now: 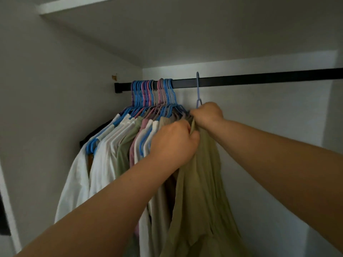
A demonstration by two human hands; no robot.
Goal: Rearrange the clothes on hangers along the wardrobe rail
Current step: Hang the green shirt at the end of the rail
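Observation:
A black rail (259, 78) runs across the wardrobe. At its left end hang several blue, pink and purple hangers (150, 93) carrying white, green, pink and beige clothes (104, 160). Apart from them, one pale blue hanger (198, 89) hooks over the rail and bears an olive green garment (200, 182). My left hand (172, 143) grips that garment's near shoulder. My right hand (207, 114) grips its top just under the hanger's neck. The hanger's arms are hidden by my hands and the cloth.
The rail is bare to the right of the pale blue hanger. A white side wall (55, 108) closes the left, a white back wall (269, 136) lies behind, and a shelf (83, 6) runs overhead. A dark garment (96, 132) hangs at the far left.

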